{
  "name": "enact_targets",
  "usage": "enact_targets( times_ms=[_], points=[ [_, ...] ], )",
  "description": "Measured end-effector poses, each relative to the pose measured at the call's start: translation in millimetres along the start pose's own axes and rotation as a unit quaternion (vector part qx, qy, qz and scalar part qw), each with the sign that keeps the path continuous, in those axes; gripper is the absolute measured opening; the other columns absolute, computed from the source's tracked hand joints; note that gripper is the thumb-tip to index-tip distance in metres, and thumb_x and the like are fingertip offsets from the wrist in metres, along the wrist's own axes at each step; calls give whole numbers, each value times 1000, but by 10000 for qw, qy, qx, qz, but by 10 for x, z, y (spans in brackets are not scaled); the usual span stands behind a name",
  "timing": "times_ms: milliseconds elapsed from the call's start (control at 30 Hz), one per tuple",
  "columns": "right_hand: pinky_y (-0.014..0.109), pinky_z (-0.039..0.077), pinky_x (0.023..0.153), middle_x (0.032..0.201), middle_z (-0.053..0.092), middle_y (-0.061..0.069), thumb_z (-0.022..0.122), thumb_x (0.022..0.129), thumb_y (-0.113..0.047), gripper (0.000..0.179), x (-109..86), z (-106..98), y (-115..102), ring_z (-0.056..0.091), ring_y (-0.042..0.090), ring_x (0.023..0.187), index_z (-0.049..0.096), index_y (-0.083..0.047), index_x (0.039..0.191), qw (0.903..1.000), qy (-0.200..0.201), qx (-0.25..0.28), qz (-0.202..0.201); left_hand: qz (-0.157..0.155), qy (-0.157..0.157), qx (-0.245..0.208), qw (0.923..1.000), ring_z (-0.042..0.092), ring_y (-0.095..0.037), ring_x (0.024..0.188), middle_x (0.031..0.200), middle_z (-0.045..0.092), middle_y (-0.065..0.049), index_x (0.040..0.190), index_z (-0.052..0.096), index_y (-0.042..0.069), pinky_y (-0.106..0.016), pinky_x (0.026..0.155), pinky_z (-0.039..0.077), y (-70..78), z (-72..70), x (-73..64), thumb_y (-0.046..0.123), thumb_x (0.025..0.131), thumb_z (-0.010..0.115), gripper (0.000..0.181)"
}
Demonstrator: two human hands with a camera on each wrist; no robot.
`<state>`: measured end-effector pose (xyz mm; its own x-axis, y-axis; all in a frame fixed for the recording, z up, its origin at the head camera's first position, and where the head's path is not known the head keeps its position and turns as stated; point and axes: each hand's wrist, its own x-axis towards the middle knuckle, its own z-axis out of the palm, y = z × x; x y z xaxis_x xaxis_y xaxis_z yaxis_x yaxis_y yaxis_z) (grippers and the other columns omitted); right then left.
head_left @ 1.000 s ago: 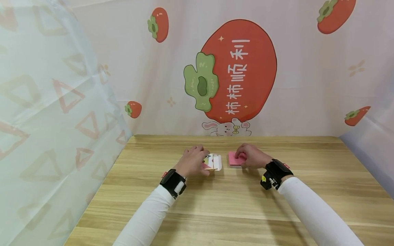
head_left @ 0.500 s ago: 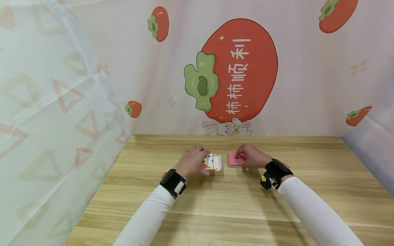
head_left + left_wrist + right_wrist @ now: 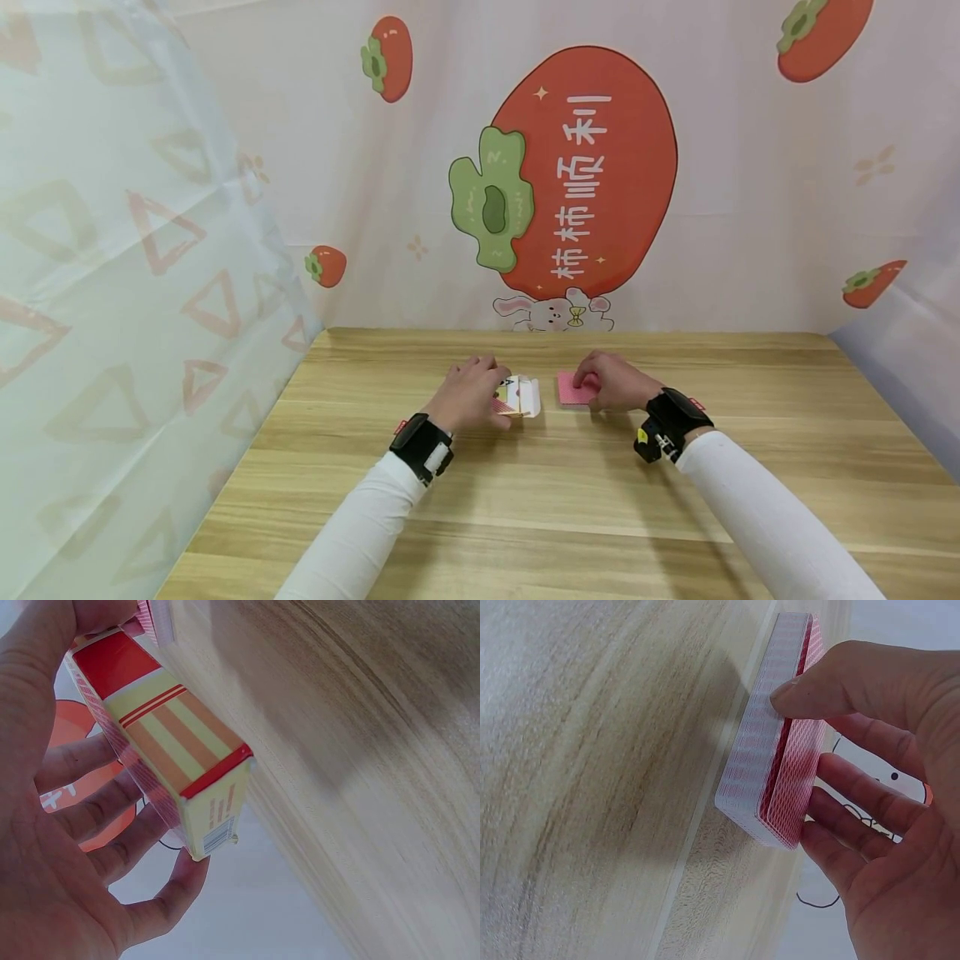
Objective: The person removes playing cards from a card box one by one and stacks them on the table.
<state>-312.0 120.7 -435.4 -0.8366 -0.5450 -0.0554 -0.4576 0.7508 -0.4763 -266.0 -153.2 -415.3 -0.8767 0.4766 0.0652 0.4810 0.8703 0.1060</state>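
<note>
Left of centre near the table's back edge, my left hand (image 3: pixel 468 395) holds a playing-card box (image 3: pixel 176 727) that lies on the tabletop. Its white end flap (image 3: pixel 531 397) stands open toward the right. The left wrist view shows the box's striped side and barcode end, with my fingers along its patterned face. Just right of the box, my right hand (image 3: pixel 619 385) grips a red-backed deck of playing cards (image 3: pixel 757 742). The thumb presses on the deck's long edge and the fingertips touch the far part of its back. A few upper cards sit slightly offset from the stack below.
The wooden table (image 3: pixel 540 517) meets a white curtain (image 3: pixel 720 208) printed with persimmons right behind the hands. Another patterned curtain (image 3: pixel 112 333) hangs along the left side. Black camera straps (image 3: pixel 422 447) sit on both wrists.
</note>
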Motion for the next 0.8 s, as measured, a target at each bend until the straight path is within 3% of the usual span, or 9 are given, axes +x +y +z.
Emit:
enact_targets(
  times_ms=[600,800],
  points=[
    [35,41,86,108,53,2,79,65,-14,31,23,5,34,47,21,97,67,-19,93,9999,-24,-88,-52,-29,-42,8,10000,44,-22,106,112,50,-2,122,57,16,-52,90,36,15,-26,0,50,63,77,70],
    [36,41,86,108,53,4,79,65,-14,31,-2,6,23,49,22,98,67,-15,93,9995,55,-151,-267,-7,-86,74,9999,45,-22,103,110,49,-1,122,56,16,-51,88,37,33,-46,-13,51,63,77,72]
  ],
)
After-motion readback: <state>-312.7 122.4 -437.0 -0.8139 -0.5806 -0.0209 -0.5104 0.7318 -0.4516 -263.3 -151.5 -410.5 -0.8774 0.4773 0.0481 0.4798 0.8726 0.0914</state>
